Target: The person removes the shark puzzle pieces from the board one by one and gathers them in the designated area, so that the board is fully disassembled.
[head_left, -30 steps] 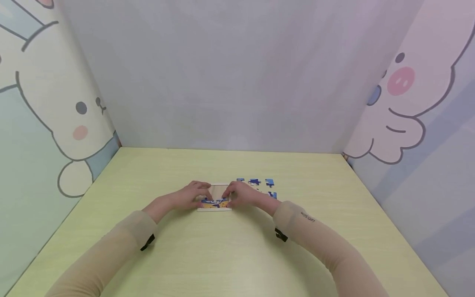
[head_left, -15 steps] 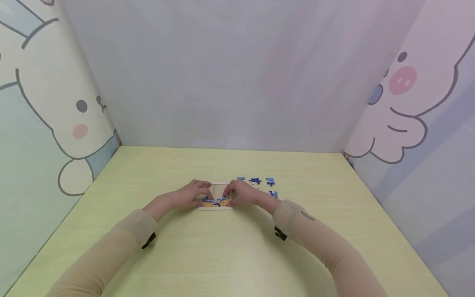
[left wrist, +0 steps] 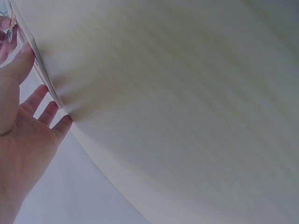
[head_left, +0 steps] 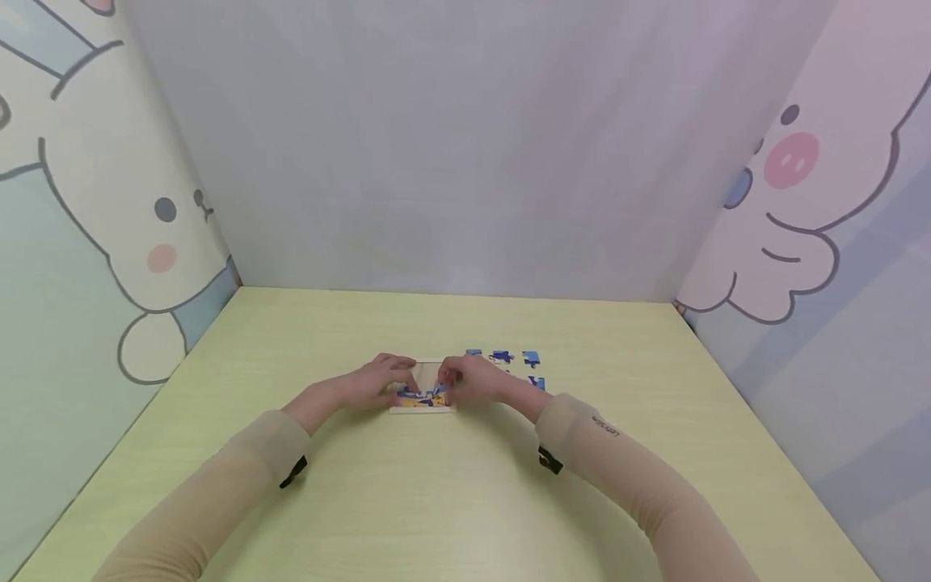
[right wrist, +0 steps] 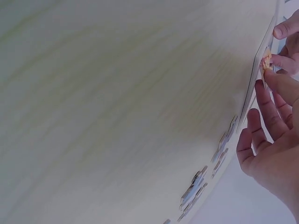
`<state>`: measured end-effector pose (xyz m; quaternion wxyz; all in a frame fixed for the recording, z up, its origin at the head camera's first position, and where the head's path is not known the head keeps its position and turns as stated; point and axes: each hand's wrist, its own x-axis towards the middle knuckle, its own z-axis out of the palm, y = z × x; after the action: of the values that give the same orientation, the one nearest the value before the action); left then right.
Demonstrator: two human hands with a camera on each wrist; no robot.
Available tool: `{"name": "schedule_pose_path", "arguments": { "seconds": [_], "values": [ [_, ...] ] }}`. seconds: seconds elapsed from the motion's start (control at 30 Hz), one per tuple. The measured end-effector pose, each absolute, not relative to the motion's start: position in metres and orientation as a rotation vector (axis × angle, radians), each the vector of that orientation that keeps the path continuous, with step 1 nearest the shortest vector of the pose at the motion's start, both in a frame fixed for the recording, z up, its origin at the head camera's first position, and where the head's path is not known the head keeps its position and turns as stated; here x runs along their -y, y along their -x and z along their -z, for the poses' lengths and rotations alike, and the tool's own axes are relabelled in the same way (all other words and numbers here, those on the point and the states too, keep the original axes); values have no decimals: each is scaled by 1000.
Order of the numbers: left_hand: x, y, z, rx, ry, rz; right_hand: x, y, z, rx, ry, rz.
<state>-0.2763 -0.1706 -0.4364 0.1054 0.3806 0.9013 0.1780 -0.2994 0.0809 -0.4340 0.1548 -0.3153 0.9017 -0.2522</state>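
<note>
A small wooden puzzle frame [head_left: 423, 410] lies on the table between both hands. Blue-and-yellow jigsaw pieces [head_left: 416, 399] fill its near part, while bare wood shows in the far part. My left hand [head_left: 371, 382] rests at the frame's left side, fingers spread, fingertips touching the frame and the pieces beside it. My right hand [head_left: 476, 378] is at the right side. In the right wrist view its thumb and finger pinch a yellow-and-red jigsaw piece [right wrist: 266, 60] that stands tilted at the frame. The right fingertips partly hide this piece.
Several loose blue jigsaw pieces [head_left: 501, 356] lie on the pale table [head_left: 436, 493], behind and right of the right hand. The forearm partly covers some of them. A grey curtain [head_left: 451, 162] stands behind the table, with cartoon-printed panels on both sides.
The right fingers have drawn closer together at the frame's right side, and the piece there has tilted up slightly. The left hand stays almost still.
</note>
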Motion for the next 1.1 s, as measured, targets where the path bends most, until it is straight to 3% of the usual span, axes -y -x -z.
{"name": "schedule_pose_path", "arguments": {
  "seconds": [0.47, 1.1],
  "values": [
    [171, 277, 441, -2654, -1116, -521, -97, 299, 414, -2587, 988, 819],
    [172, 280, 442, -2652, -1142, -518, -157, 288, 391, -2640, 1033, 865]
  ]
}}
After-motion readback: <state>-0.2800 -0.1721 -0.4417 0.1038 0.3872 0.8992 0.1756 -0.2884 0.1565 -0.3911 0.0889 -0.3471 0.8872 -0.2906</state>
